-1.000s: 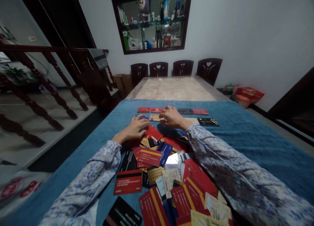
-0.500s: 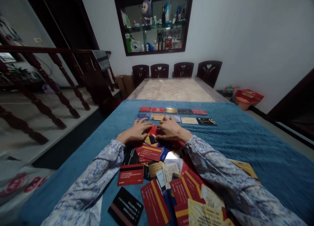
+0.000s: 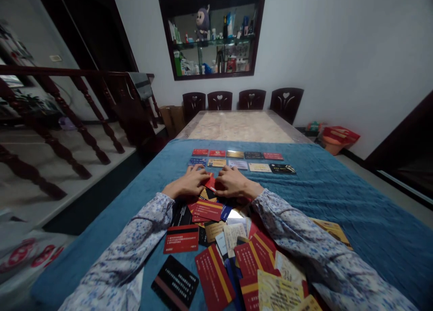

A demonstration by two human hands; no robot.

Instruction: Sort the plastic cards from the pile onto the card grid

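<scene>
A red card (image 3: 210,181) sits between my two hands, just above the far end of a loose heap of cards. My left hand (image 3: 190,182) has its fingers bent onto the card's left side. On the card's right side, my right hand (image 3: 236,182) grips with curled fingers; some fingertips are hidden. Under and nearer than the hands, the heap holds red cards with yellow stripes (image 3: 214,277), a black card (image 3: 175,283), a red card with a black stripe (image 3: 181,239) and yellow patterned cards (image 3: 279,290). Past my fingers lie two neat rows of cards, including a black-and-gold one (image 3: 283,169).
A blue cloth (image 3: 338,189) covers the near part of the long table (image 3: 243,124). One yellow card (image 3: 333,232) lies beyond my right forearm. Dark chairs (image 3: 252,99) stand at the far end. A white plastic bag (image 3: 27,257) is at the left.
Both hands stay at the red card, the right fingers slightly more curled. The view has tilted a little, so the scene sits slightly lower. The card rows look unchanged.
</scene>
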